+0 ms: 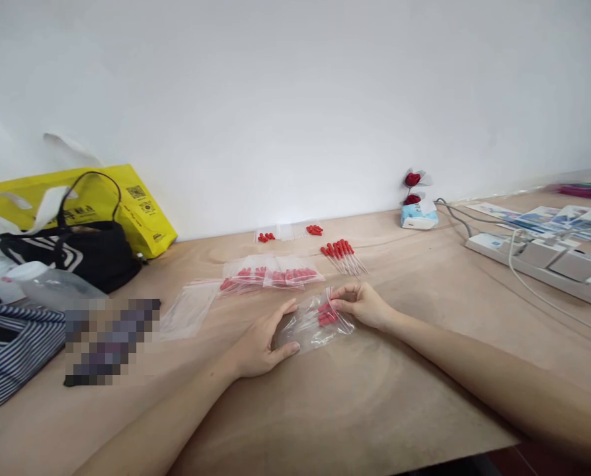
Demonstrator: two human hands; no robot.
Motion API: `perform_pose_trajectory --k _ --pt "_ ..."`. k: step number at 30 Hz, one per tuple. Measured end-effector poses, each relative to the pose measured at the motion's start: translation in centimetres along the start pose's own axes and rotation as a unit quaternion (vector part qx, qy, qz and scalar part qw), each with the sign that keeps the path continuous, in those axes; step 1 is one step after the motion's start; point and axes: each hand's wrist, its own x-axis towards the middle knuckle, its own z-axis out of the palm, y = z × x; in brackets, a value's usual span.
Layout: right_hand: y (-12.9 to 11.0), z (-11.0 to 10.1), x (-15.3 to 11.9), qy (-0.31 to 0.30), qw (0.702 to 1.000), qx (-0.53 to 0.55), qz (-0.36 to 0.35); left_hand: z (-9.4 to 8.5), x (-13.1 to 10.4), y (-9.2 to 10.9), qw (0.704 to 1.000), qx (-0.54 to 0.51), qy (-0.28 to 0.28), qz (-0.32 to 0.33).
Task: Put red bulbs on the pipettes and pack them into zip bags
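A clear zip-lock bag (306, 334) lies on the table between my hands, with several red-headed sticks (327, 316) inside it. My right hand (362, 305) pinches the bag at its zip end, close to the red heads. At the opposite end, my left hand (263, 340) rests against the bag's edge, thumb and fingers spread apart. Beyond the hands is a row of filled zip bags (270, 272) showing red heads. A fan of loose red-headed sticks (342, 256) lies behind my right hand. Flat clear bags (189, 311) are stacked to the left.
Farther back, two small red clusters (314, 230) lie on clear bags by the wall. A yellow bag (147, 211), black bag (97, 254), plastic bottle (52, 287) and striped cloth (18, 350) fill the left. On the right are a tissue pack (418, 215) and power strip (494, 244).
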Motion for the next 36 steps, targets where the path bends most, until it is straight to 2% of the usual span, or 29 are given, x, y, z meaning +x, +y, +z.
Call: perform_pose_trajectory --k 4,7,9,12,17,21,22,24,26,29,32,36 --pt "-0.4 0.0 -0.1 0.013 0.979 -0.191 -0.074 0.2 0.1 -0.2 1.0 0.005 0.006 0.003" --pt "-0.9 -0.6 -0.4 -0.029 0.957 -0.263 -0.118 0.2 0.1 -0.2 1.0 0.007 0.006 0.005" --pt "-1.0 -1.1 -0.5 -0.062 0.953 -0.266 -0.133 0.2 0.1 -0.1 1.0 0.007 0.006 0.007" --pt "-0.7 -1.6 -0.3 -0.082 0.962 -0.23 -0.123 0.2 0.0 -0.1 1.0 0.005 0.005 0.008" --pt "-0.1 -1.0 -0.1 -0.038 0.978 -0.194 -0.06 0.2 0.1 -0.1 1.0 0.007 0.007 0.009" --pt "-0.4 -1.4 0.3 -0.035 0.978 -0.188 -0.078 0.1 0.1 0.0 1.0 0.011 0.007 -0.001" --pt "-0.5 -1.8 0.6 -0.017 0.977 -0.194 -0.084 0.1 0.1 0.0 1.0 0.013 0.005 -0.005" --pt "-0.8 -3.2 1.9 0.061 0.967 -0.231 -0.087 0.0 0.1 0.1 1.0 0.018 0.002 -0.008" --pt "-0.9 -5.0 3.8 0.156 0.942 -0.285 -0.08 0.0 0.1 0.1 1.0 0.023 0.0 -0.01" --pt "-1.0 -7.3 7.3 0.274 0.901 -0.336 -0.023 -0.1 0.2 0.2 1.0 0.025 -0.003 -0.018" --pt "-0.7 -8.6 10.5 0.306 0.893 -0.33 0.007 -0.2 0.2 0.2 1.0 0.021 -0.004 -0.017" --pt "0.1 -9.0 13.2 0.293 0.907 -0.301 0.007 -0.3 0.1 0.2 1.0 0.022 -0.008 -0.017"
